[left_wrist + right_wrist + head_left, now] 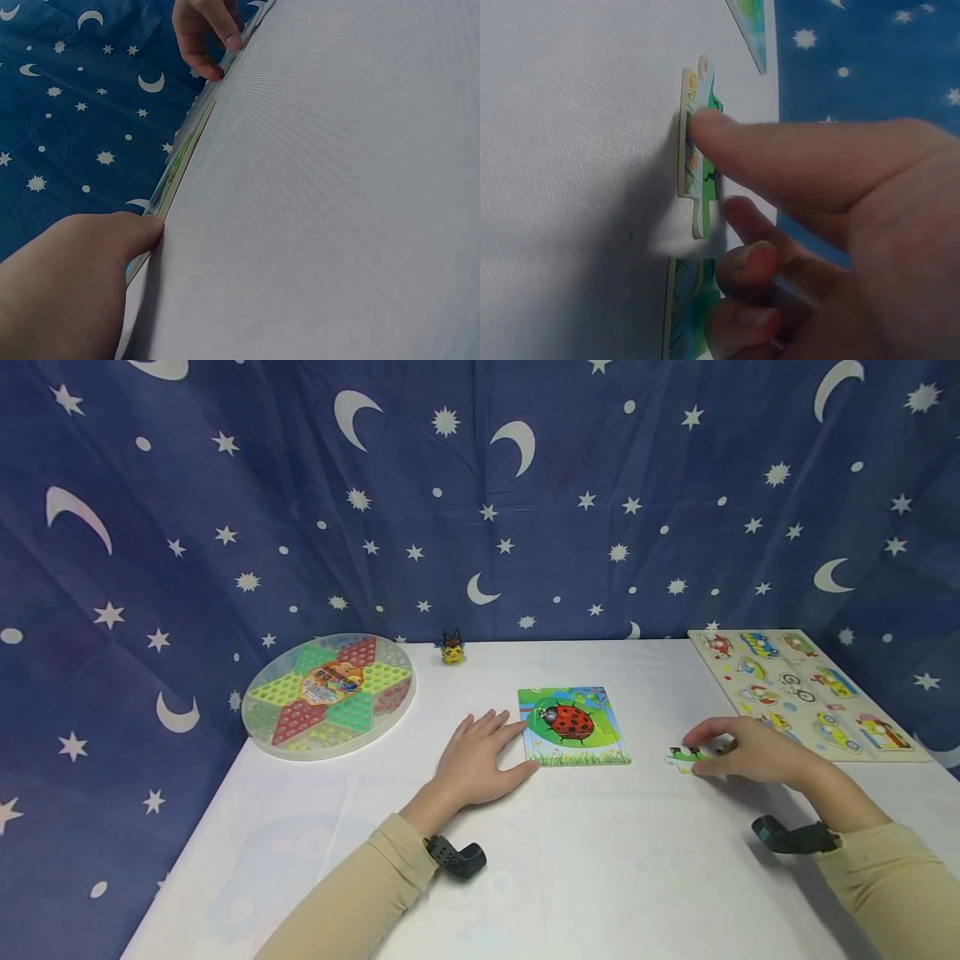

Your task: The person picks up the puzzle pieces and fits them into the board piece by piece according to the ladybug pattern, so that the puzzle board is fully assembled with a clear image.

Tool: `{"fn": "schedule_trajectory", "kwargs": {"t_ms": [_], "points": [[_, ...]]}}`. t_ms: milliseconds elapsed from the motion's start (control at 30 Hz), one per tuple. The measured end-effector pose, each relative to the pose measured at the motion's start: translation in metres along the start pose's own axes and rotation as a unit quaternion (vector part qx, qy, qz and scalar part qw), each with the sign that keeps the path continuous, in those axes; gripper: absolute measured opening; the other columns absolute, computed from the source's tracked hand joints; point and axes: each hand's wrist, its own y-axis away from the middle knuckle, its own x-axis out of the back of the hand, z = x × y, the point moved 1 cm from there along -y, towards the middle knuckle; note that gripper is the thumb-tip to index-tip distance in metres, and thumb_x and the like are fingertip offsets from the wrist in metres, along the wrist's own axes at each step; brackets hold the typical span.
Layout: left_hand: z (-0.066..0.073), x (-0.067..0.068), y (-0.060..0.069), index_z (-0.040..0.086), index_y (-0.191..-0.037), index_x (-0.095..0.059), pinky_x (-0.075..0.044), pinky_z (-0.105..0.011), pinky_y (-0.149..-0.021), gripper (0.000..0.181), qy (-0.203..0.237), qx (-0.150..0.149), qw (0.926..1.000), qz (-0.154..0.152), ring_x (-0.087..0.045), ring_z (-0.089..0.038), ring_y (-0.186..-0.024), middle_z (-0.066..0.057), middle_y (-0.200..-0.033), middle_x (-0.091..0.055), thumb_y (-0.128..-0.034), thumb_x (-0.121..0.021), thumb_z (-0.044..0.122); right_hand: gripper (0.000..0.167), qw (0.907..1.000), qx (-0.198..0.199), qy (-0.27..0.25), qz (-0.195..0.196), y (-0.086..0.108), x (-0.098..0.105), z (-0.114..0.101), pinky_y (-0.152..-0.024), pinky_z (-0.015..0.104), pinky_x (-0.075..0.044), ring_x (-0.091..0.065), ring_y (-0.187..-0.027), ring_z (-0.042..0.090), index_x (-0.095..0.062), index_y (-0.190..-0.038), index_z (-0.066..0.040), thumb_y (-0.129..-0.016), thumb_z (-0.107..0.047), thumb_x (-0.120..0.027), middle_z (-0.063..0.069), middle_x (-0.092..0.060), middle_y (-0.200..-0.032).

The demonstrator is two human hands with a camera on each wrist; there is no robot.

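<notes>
A square ladybug puzzle (570, 727) lies flat on the white table in the head view. My left hand (480, 760) rests beside it, fingers spread, with its index finger and thumb at the puzzle's left edge and lower corner. In the left wrist view the thumb touches the edge of the puzzle (180, 165). To the right, my right hand (750, 753) pinches a green and white puzzle piece (697, 157) between thumb and index finger. Below its curled fingers another puzzle piece (681, 307) lies on the table, partly covered.
A round Chinese checkers board (375, 703) lies at the left under a clear cover. A small yellow and dark figurine (452, 648) stands at the back edge. A wooden picture board (806, 693) lies at the right. A blue star-patterned cloth (555, 552) hangs behind.
</notes>
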Motion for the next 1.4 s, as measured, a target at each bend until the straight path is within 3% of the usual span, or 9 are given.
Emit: {"fn": "schedule_trajectory", "kwargs": {"t_ms": [200, 767, 1100, 1400], "points": [[-0.001, 0.000, 0.000, 0.026, -0.154, -0.049, -0.011, -0.047, -0.125, 0.071, 0.003, -0.002, 1.0000, 0.000, -0.029, -0.025, -0.152, -0.005, -0.161, -0.040, -0.0954, -0.053, 0.065, 0.049, 0.9997, 0.014, -0.007, -0.019, -0.005, -0.003, -0.003, -0.068, 0.034, -0.049, -0.057, -0.078, 0.020, -0.069, -0.122, -0.008, -0.081, -0.027, -0.088, 0.009, -0.068, -0.117], [0.001, 0.002, 0.002, 0.024, -0.152, -0.052, -0.013, -0.048, -0.125, 0.069, 0.000, -0.006, 1.0000, 0.002, -0.031, -0.026, -0.151, -0.006, -0.160, -0.042, -0.0954, -0.054, 0.063, 0.043, 0.9985, 0.021, 0.042, -0.030, -0.011, -0.003, -0.013, -0.066, 0.034, -0.045, -0.054, -0.077, 0.019, -0.070, -0.109, -0.010, -0.076, -0.025, -0.092, 0.001, -0.061, -0.093], [0.002, 0.003, 0.002, 0.027, -0.154, -0.050, -0.011, -0.048, -0.125, 0.068, -0.004, -0.009, 0.9999, -0.006, -0.028, -0.026, -0.152, -0.007, -0.162, -0.039, -0.0967, -0.052, 0.062, 0.046, 0.9990, 0.022, 0.036, -0.015, -0.019, -0.010, -0.023, -0.069, 0.034, -0.052, -0.060, -0.085, 0.020, -0.072, -0.117, -0.010, -0.080, -0.029, -0.090, 0.003, -0.069, -0.106], [0.001, 0.003, 0.002, 0.029, -0.154, -0.051, -0.012, -0.049, -0.124, 0.066, -0.003, -0.012, 0.9999, -0.002, -0.029, -0.027, -0.152, -0.007, -0.161, -0.040, -0.0969, -0.052, 0.062, 0.045, 0.9989, 0.038, 0.027, 0.002, -0.029, -0.017, -0.038, -0.074, 0.036, -0.054, -0.066, -0.091, 0.021, -0.069, -0.117, -0.011, -0.082, -0.031, -0.088, 0.006, -0.072, -0.106]]}}
